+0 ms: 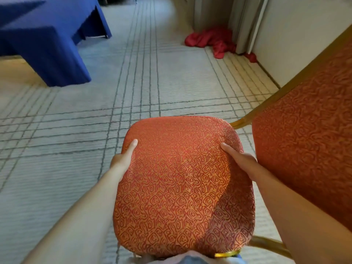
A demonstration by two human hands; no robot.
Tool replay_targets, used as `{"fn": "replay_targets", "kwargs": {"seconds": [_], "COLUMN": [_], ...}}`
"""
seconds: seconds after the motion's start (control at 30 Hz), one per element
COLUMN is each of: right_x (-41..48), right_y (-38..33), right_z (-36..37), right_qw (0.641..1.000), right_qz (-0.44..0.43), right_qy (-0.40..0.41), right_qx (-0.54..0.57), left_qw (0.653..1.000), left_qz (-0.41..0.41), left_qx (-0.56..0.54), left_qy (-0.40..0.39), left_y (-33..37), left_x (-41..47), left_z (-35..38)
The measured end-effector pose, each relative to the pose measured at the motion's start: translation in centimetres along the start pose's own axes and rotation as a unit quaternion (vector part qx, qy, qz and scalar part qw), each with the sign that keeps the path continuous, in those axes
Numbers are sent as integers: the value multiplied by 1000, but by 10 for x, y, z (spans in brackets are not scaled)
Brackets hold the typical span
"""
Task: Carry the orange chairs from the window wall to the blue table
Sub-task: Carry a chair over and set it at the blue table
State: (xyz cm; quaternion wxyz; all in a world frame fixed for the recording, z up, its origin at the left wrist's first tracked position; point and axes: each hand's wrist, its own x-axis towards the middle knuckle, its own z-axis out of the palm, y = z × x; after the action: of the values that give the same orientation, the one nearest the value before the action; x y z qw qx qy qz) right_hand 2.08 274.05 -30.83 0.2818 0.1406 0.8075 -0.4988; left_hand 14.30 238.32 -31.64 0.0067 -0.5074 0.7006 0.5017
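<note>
An orange patterned chair fills the lower middle, its seat (pixel 179 183) facing up at me and its backrest (pixel 308 134) rising at the right in a golden frame. My left hand (pixel 123 159) grips the seat's left edge, thumb on top and fingers hidden beneath. On the right edge, my right hand (pixel 238 159) holds the seat the same way. The chair seems to be off the floor, in front of my body. The blue table (pixel 43 35), draped to the floor in blue cloth, stands at the upper left, some way ahead.
Pale carpet with grey grid lines (pixel 148 88) stretches between me and the table. A crumpled red cloth (pixel 211 40) lies on the floor at the foot of curtains (pixel 213 12). A white wall (pixel 297 33) runs along the right.
</note>
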Motion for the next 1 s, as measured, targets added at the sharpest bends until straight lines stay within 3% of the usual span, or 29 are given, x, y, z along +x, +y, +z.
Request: {"fn": "replay_targets", "kwargs": {"seconds": [0.37,0.7,1.0], "right_x": [94,245,354], "right_y": [-64,-205,-285], "right_z": [-10,-45,-9], "right_qw": [1000,999,998], "right_qz": [-1,-31,-11], "right_qy": [-8,-37,-60], "right_qx": [-26,-24,-28], "left_qw": [1000,999,997], "left_qz": [-16,4,7], "left_qx": [-5,-35,-25], "left_qy": [-8,36,75], "left_y": [75,204,285], "left_x": [62,172,267], "left_z": [35,102,105]}}
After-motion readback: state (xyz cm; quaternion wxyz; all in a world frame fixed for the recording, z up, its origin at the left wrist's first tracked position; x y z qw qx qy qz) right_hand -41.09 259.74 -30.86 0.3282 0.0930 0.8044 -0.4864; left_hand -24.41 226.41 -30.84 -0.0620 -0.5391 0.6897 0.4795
